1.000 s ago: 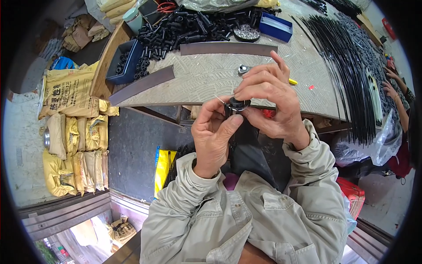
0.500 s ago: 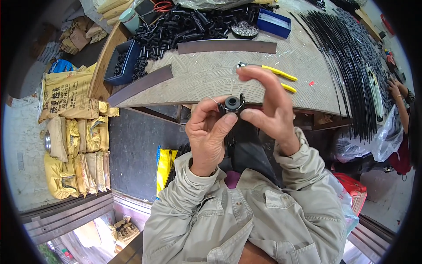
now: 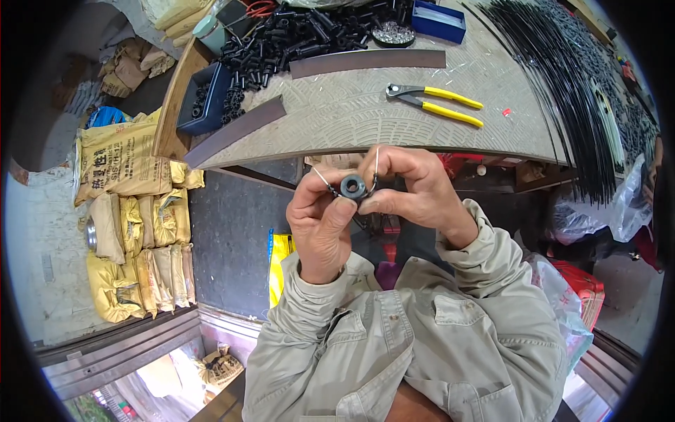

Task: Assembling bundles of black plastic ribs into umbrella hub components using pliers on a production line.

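Note:
In front of the table's near edge, my two hands meet around a small black cylindrical part [image 3: 353, 186] with a round hole in its end. My left hand [image 3: 323, 218] is closed on it, thumb on its near side. From the right, my right hand [image 3: 411, 186] pinches at the same part with thumb and bent fingers. A thin light wire sticks up at each side of it, with small dark bits at their bases. On the table beyond lie pincers [image 3: 436, 102] with yellow handles, apart from both hands.
Black tubular parts [image 3: 302, 35] are heaped at the table's back, beside a blue box [image 3: 439, 24] and a dish of small shiny pieces [image 3: 392, 35]. Two dark strips [image 3: 365, 62] edge the heap. Long black rods [image 3: 555, 91] hang over the right edge. Yellow sacks [image 3: 126, 183] stand left.
My right hand has come down from its spread position and its fingers have closed at the black part's right side. The view has shifted slightly, showing the pincers fully.

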{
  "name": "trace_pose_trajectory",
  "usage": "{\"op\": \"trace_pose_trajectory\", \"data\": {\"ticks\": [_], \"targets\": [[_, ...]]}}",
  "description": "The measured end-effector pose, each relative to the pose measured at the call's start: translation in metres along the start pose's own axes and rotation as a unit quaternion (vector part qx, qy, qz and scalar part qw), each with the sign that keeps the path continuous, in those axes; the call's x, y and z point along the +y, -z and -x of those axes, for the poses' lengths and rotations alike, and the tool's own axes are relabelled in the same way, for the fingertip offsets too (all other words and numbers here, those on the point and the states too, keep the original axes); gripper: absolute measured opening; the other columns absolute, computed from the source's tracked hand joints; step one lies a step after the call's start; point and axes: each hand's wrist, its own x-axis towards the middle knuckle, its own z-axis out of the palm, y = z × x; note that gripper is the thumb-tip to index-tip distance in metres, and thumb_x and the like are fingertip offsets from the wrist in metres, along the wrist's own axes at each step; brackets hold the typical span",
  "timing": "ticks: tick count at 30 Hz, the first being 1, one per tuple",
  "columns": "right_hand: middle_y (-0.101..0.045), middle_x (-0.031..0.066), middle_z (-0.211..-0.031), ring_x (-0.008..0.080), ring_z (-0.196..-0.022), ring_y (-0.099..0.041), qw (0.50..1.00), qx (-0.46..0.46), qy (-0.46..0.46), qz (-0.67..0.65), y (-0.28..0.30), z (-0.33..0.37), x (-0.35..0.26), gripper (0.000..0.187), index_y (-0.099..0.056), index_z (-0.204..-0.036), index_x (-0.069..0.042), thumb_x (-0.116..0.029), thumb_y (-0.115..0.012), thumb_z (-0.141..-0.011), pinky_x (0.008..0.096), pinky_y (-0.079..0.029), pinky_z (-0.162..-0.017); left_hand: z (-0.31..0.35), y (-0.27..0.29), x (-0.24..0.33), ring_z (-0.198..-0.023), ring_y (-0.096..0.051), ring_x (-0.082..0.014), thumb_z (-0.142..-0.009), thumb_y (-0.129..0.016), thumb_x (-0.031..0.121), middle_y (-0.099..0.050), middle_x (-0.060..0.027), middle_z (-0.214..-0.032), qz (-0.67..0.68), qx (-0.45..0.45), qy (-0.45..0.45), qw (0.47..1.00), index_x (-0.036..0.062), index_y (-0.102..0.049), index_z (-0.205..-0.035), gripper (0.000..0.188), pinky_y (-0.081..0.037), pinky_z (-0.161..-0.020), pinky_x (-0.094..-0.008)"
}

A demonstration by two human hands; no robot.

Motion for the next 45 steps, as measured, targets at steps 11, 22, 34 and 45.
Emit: {"op": "trace_pose_trajectory", "data": {"ticks": [11,22,34,45], "targets": [[-0.049,-0.0007,-0.071,0.0098,-0.067,-0.046,0.985,-0.144,0.003,-0.099,-0.012,-0.005,0.002,0.025,-0.052,-0.070,-0.003,-0.008,-0.075,-0.065,0.0234,-0.037,-0.061,0.013,0.038,0.011,-0.076,-0.048,-0.0140,-0.076,-0.068,0.026,-0.055,-0.0064,-0.082,-0.003,-0.159,0.027,0.987,-0.0006,-0.059,-0.088,0.031,-0.037,-0.072,-0.0262],[-0.059,0.0083,-0.074,0.0181,-0.063,-0.058,0.976,-0.039,0.152,0.152,-0.027,0.001,0.005,0.028,-0.058,-0.084,-0.001,-0.016,-0.075,-0.066,0.0255,-0.045,-0.057,0.028,0.049,0.008,-0.081,-0.046,-0.0158,-0.077,-0.065,0.015,-0.046,-0.0044,-0.085,0.019,-0.094,0.019,0.995,0.0027,-0.052,-0.088,0.021,-0.039,-0.076,-0.0275],[-0.061,0.0150,-0.085,0.0257,-0.069,-0.061,0.903,0.123,0.182,0.369,-0.067,0.030,0.018,0.041,-0.055,-0.104,0.005,-0.006,-0.068,-0.067,0.0306,-0.050,-0.057,0.037,0.045,-0.001,-0.087,-0.048,-0.0127,-0.078,-0.067,0.013,-0.047,-0.0022,-0.092,0.050,0.054,0.096,0.993,0.0033,-0.053,-0.095,0.024,-0.040,-0.080,-0.0254],[-0.058,0.0118,-0.080,0.0241,-0.066,-0.060,0.938,0.088,0.124,0.312,-0.060,0.023,0.025,0.035,-0.056,-0.098,0.001,-0.004,-0.067,-0.065,0.0291,-0.048,-0.056,0.036,0.053,-0.018,-0.091,-0.052,-0.0145,-0.081,-0.063,0.015,-0.052,-0.0055,-0.103,0.023,0.070,0.045,0.996,0.0015,-0.052,-0.102,0.027,-0.042,-0.080,-0.0253]]}}
